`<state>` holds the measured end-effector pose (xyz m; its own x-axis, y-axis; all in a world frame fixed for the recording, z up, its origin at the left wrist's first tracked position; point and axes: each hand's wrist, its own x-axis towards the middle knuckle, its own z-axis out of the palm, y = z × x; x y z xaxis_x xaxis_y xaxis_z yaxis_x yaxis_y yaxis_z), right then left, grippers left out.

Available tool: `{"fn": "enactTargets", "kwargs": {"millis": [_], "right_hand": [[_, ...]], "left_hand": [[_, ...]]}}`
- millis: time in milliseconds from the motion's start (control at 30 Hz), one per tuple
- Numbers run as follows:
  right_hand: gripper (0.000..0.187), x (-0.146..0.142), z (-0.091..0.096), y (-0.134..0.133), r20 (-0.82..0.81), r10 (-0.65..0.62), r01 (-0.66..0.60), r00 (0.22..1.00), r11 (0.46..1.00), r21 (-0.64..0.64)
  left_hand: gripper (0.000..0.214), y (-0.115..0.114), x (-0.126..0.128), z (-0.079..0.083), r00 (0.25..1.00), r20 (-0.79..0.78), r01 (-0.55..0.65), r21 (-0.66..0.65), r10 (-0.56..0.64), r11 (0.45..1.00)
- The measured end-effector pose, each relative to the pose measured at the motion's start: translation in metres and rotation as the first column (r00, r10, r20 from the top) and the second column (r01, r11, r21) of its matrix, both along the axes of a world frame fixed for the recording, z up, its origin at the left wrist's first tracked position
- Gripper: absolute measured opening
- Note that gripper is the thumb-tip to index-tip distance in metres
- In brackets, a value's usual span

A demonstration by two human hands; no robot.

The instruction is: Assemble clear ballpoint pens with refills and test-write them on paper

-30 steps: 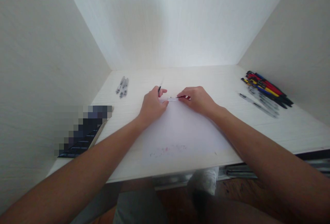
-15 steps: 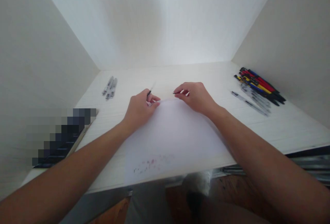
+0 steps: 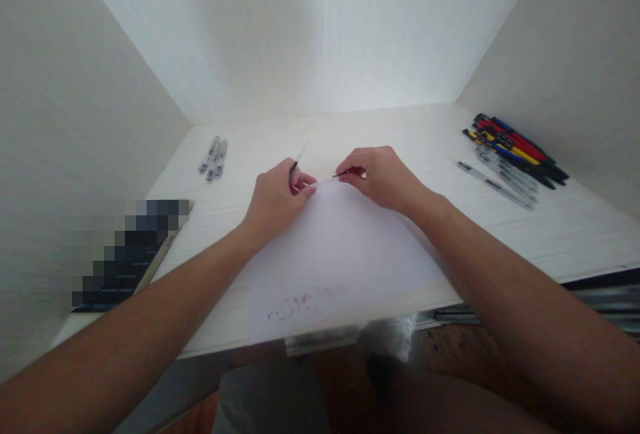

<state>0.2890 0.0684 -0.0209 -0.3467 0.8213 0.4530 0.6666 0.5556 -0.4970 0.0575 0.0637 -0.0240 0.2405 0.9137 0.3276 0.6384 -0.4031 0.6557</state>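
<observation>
My left hand is closed on a thin pen refill whose clear end sticks up and away from the fingers. My right hand pinches a clear pen barrel that points left toward the left hand's fingertips. The two hands nearly meet at the far edge of a white sheet of paper lying on the pale desk. Faint reddish scribbles mark the sheet's near edge.
A heap of coloured pens and several clear ones lie at the right by the side wall. A few clear pens lie at the far left. A dark blurred object sits at the desk's left edge. White walls enclose three sides.
The hands parted briefly, then came together again, so the barrel's tip is back by the left fingers. The view shifted a little.
</observation>
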Motion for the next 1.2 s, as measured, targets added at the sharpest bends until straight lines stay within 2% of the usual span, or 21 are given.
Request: {"fn": "enactTargets", "kwargs": {"millis": [167, 300, 367, 467, 567, 633, 867, 1000, 1200], "right_hand": [[0.019, -0.006, -0.002, -0.004, -0.135, -0.053, 0.047, 0.989, 0.998, -0.043], [0.011, -0.011, -0.004, -0.005, -0.316, -0.068, 0.055, 0.946, 0.997, -0.050], [0.010, -0.013, -0.003, -0.005, -0.441, -0.054, 0.024, 0.896, 0.997, -0.073], [0.021, -0.017, -0.001, -0.006, -0.579, -0.027, -0.098, 0.815, 0.978, -0.183], [0.023, -0.021, 0.000, -0.009, -0.567, -0.020, -0.195, 0.824, 0.928, -0.316], [0.024, -0.024, 0.000, -0.011, -0.561, -0.017, -0.223, 0.828, 0.907, -0.358], [0.026, -0.025, 0.000, -0.009, -0.644, -0.107, -0.202, 0.758, 0.899, -0.388], [0.032, -0.023, -0.001, -0.006, -0.658, -0.138, -0.188, 0.740, 0.897, -0.400], [0.029, -0.018, -0.005, -0.003, -0.691, -0.159, -0.224, 0.705, 0.875, -0.430]], "left_hand": [[0.021, -0.002, 0.000, -0.002, 0.997, 0.077, 0.022, -0.029, -0.020, 0.999], [0.025, -0.003, 0.002, -0.001, 0.988, 0.155, 0.022, -0.059, -0.012, 0.998], [0.029, -0.004, 0.004, 0.001, 0.978, 0.207, 0.016, -0.086, 0.002, 0.996], [0.032, -0.006, 0.008, 0.005, 0.951, 0.309, 0.014, -0.126, 0.026, 0.992], [0.036, -0.011, 0.011, 0.010, 0.924, 0.382, 0.039, -0.149, 0.021, 0.988], [0.038, -0.014, 0.012, 0.012, 0.917, 0.398, 0.073, -0.167, -0.001, 0.983], [0.037, -0.011, 0.014, 0.008, 0.857, 0.515, 0.116, -0.199, 0.003, 0.973], [0.047, -0.007, 0.011, 0.009, 0.858, 0.510, 0.087, -0.258, 0.059, 0.962], [0.029, -0.008, 0.009, 0.009, 0.824, 0.567, 0.148, -0.219, 0.003, 0.964]]}}
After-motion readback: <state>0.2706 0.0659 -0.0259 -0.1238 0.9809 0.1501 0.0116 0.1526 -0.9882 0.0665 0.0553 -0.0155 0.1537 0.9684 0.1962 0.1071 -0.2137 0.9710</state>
